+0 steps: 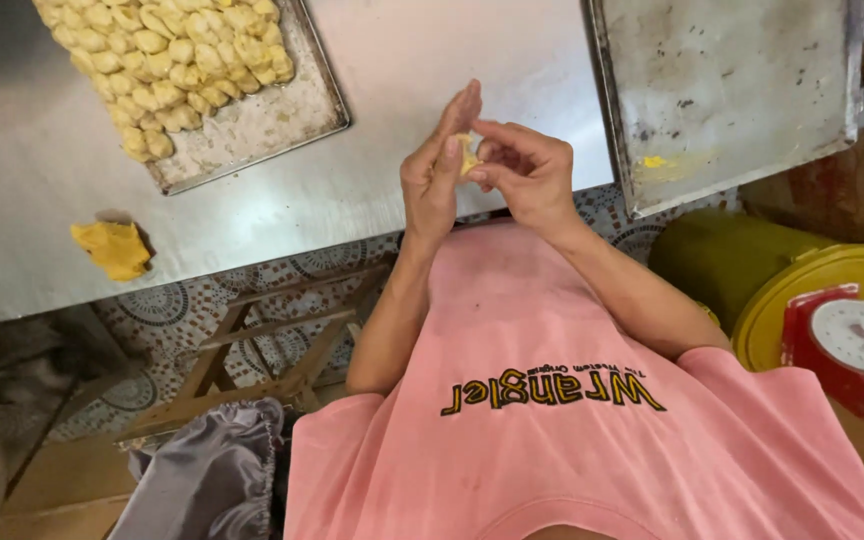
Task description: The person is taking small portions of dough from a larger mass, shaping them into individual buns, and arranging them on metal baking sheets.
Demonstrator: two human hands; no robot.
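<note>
Table point(372, 190): broad steel top, dusted pale, bearing both trays and a stray lump of dough.
Empty tray point(732, 90): large, scuffed metal, at the right end of the table, overhanging the near edge; one small yellow smear on it.
Filled tray point(282, 125): at the far left, floury, crowded with rows of folded yellow dumplings point(167, 60); bare only in the near right corner.
Bucket and scale: yellow-lidded tub point(812, 285) beside the table, a red dial scale point(857, 345) resting on the lid.
Dough lump point(112, 248): yellow, crumpled, alone near the table's front edge, well apart from both hands.
Left hand point(432, 175): raised over the table edge, fingers upright and close together, backing the piece like a wall.
Right hand point(527, 175): curled, thumb and fingertips pinching the edge of the piece against the left hand.
Dough piece point(468, 153): tiny, pale yellow, held between both hands above the table's near edge, mostly hidden.
Handling: likely very light, soft, pliable, a little tacky; easily torn or squashed, so best gripped gently at the rim, not the middle.
</note>
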